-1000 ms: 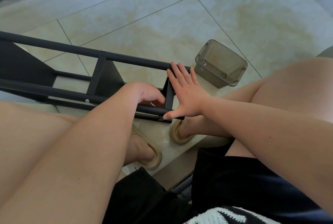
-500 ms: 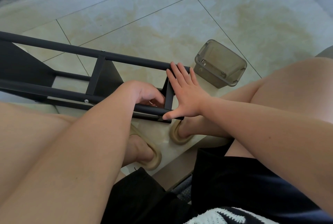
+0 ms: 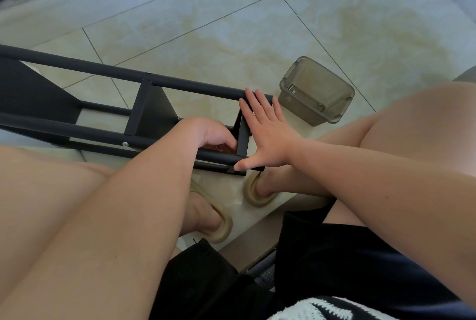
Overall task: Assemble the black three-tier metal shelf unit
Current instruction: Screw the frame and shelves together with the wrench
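Pale floor tiles (image 3: 231,36) carry the black shelf unit (image 3: 77,127) on its side, long axis running from far left to its end at centre. I see the left hand (image 3: 208,131) curled inside that end, and I cannot tell what it grips. The right hand (image 3: 268,136), flat and straight-fingered, braces the end panel (image 3: 243,136) just beside it.

The shelf frame (image 3: 77,129) under my right hand (image 3: 268,136) is plain black, with one silver screw head (image 3: 125,143). Just past that hand, the box (image 3: 316,93) is smoky translucent grey. Below my grip are tan sandals (image 3: 253,194). The floor tiles (image 3: 257,36) are cream, marbled yellow.
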Demonstrator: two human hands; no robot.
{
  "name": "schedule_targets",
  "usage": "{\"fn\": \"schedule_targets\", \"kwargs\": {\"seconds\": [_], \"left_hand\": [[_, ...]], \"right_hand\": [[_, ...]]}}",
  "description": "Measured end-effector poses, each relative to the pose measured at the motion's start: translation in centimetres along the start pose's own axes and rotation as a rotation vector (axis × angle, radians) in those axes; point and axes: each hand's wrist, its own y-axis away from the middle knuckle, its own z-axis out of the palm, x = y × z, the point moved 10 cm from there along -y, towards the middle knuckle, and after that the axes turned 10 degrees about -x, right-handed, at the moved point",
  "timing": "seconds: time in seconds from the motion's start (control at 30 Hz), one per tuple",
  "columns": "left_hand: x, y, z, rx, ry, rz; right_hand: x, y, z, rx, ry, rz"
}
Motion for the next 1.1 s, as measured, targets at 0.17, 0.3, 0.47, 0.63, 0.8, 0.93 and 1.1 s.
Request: {"fn": "schedule_targets", "kwargs": {"seconds": [0.17, 0.3, 0.47, 0.63, 0.8, 0.93, 1.1], "left_hand": [[0.08, -0.15, -0.12, 0.005, -0.009, 0.022], [0.52, 0.03, 0.26, -0.050, 0.065, 0.063], [-0.03, -0.21, 0.15, -0.035, 0.041, 0.028], [0.22, -0.13, 0.20, -0.024, 0.000, 0.029], [0.62, 0.17, 0.50, -0.061, 0.102, 0.069], [0.10, -0.31, 0.24, -0.038, 0.120, 0.049], [0.16, -0.18, 0.29, -0.035, 0.014, 0.015]], "right_hand": [[-0.01, 0.05, -0.16, 0.002, -0.004, 0.001], [0.04, 0.04, -0.14, -0.002, -0.006, 0.001], [-0.03, 0.05, -0.12, -0.002, -0.009, 0.001], [-0.05, 0.18, -0.25, -0.001, -0.020, -0.003], [-0.13, 0.21, -0.30, -0.007, -0.015, -0.001], [-0.16, 0.19, -0.23, -0.011, -0.016, 0.003], [-0.26, 0.44, -0.51, -0.004, -0.010, 0.002]]}}
